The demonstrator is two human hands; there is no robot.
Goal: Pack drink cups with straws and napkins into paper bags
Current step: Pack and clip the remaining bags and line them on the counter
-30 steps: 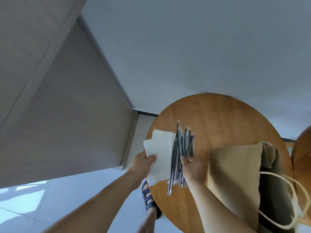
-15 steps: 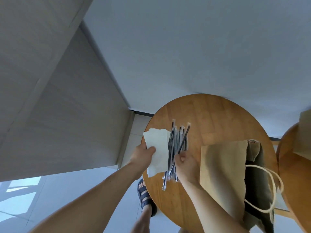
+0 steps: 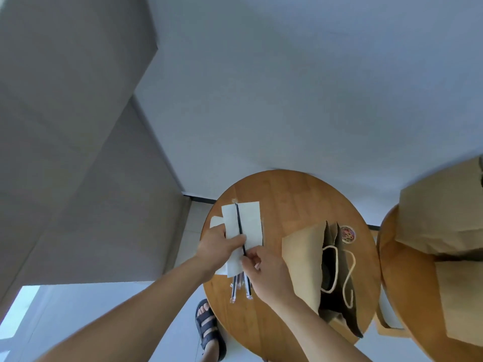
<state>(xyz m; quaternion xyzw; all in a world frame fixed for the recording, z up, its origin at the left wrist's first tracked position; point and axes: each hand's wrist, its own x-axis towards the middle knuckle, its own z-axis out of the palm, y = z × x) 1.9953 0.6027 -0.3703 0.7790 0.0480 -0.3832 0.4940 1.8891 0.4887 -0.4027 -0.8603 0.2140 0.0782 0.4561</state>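
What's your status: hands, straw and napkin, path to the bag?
Left hand grips napkin. Right hand pinches one straw against it. Spare straws on table below. Paper bag open at right, path clear.

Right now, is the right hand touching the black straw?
Touching. The head view shows the right hand pinching the lower end of the black straw, with no gap, in front of the napkin.

One wide-angle camera on the person's head looks steeply down and forward onto the round wooden table (image 3: 287, 199), close beneath it; the plain grey wall (image 3: 287, 74) fills the upper frame, pale tiled floor (image 3: 91, 304) the lower left.
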